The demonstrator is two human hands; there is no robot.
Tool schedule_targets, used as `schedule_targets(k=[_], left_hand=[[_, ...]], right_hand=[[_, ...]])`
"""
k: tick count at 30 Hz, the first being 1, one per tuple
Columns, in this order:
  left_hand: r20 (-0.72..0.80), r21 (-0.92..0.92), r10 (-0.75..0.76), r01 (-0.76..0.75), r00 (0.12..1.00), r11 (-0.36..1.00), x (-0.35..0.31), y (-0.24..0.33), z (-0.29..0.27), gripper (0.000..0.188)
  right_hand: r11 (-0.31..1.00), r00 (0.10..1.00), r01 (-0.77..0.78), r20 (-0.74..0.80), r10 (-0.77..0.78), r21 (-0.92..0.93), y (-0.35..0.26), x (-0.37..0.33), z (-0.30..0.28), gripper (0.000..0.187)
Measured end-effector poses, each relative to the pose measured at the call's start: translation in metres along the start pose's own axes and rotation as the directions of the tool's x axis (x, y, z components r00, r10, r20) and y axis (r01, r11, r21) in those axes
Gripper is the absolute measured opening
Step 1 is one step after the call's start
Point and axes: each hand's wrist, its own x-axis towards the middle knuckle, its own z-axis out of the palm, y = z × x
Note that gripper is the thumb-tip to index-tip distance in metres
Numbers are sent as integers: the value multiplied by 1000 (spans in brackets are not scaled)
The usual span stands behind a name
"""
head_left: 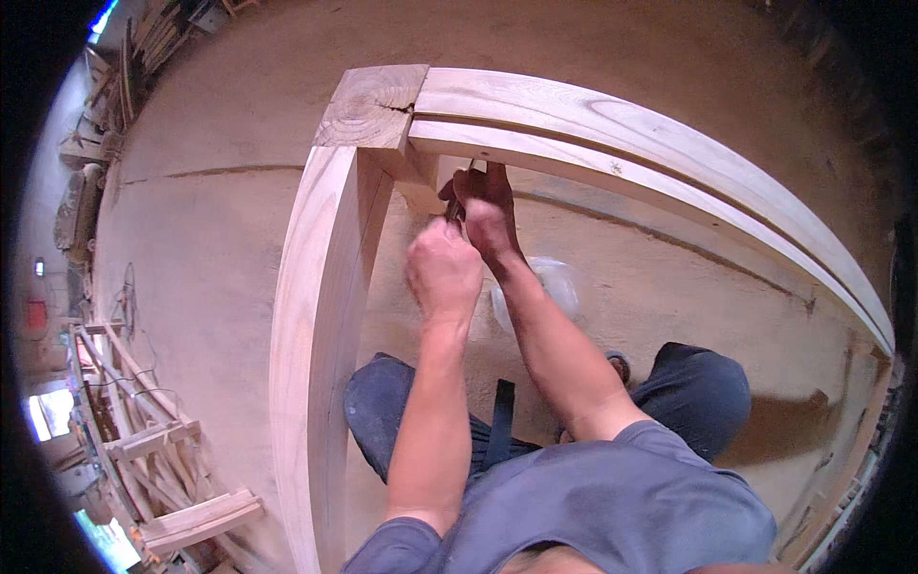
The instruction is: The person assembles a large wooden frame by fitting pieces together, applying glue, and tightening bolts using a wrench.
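A pale wooden frame (pixel 593 115) surrounds my arms, its thick square corner post (pixel 368 110) showing cracked end grain. Just inside that corner, my left hand (pixel 445 270) is closed in a fist around the lower end of a slim tool (pixel 453 207). Higher up and to the right, my right hand (pixel 486 206) is closed by the tool's upper part, close under the far rail. A short bit of thin metal (pixel 475 165) shows above the fingers. Its tip is hidden under the rail, and I cannot tell the tool's kind.
The frame's left rail (pixel 311 364) runs down beside my left arm. A whitish, see-through round thing (pixel 540 292) lies on the dusty floor (pixel 210 249) behind my right forearm. Stacked timber and a small wooden bench (pixel 196 521) stand at the left.
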Motion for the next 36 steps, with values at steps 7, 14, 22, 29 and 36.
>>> schedule_targets(k=[7, 14, 22, 29, 36], left_hand=[[19, -224, 147, -139, 989, 965, 1, -34, 58, 20], [9, -254, 80, -75, 997, 964, -7, 48, -32, 28], [-232, -214, 239, -290, 943, 933, -20, -10, 30, 18], [324, -866, -336, 420, 884, 271, 47, -3, 7, 19], [668, -729, -133, 609, 732, -314, 77, -33, 31, 31]], right_hand=[[981, 999, -1, 34, 7, -195, 21, 10, -26, 28], [950, 999, -43, 11, 41, 310, -8, 1, 0, 41], [975, 994, -96, -23, 103, 198, -5, -10, -7, 42], [989, 945, 102, -299, -131, -111, 14, -25, 13, 50], [989, 918, 100, -372, -134, -109, 54, -26, -15, 33]])
